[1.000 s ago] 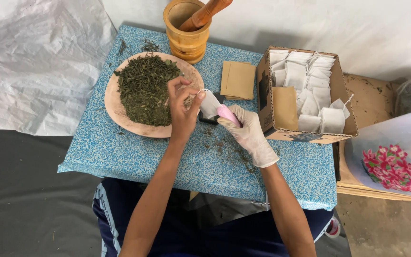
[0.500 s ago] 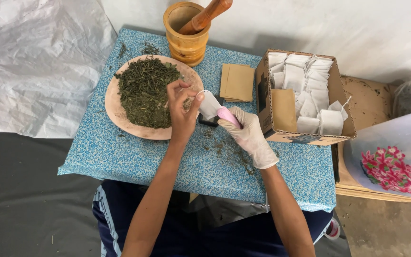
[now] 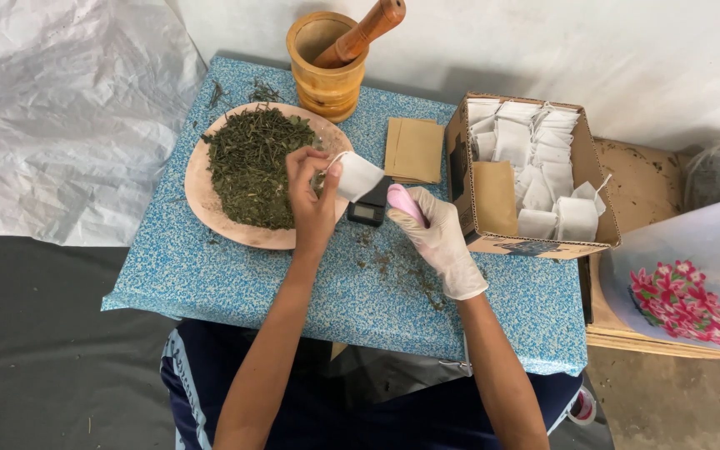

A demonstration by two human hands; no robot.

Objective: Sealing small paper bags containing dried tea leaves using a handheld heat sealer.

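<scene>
My bare left hand (image 3: 310,196) pinches a small white tea bag (image 3: 357,176) by its edge, holding it just above a small black digital scale (image 3: 370,211) at the right rim of the plate. My right hand (image 3: 435,236), in a white glove, grips a pink scoop (image 3: 404,200) whose tip sits beside the bag and the scale. A round tan plate (image 3: 207,200) heaped with dried green leaves (image 3: 253,163) lies left of both hands. All of this rests on a blue speckled table (image 3: 210,275).
A wooden mortar (image 3: 323,67) with a pestle (image 3: 362,33) stands at the back. Tan paper envelopes (image 3: 414,150) lie beside a cardboard box (image 3: 585,179) of white tea bags (image 3: 543,154). Leaf crumbs scatter near my right wrist. A floral plastic bag (image 3: 681,287) sits right; white sheeting lies left.
My left hand with the tea bag has lifted slightly and tilted the bag toward the scoop. The gloved right hand has stayed almost still.
</scene>
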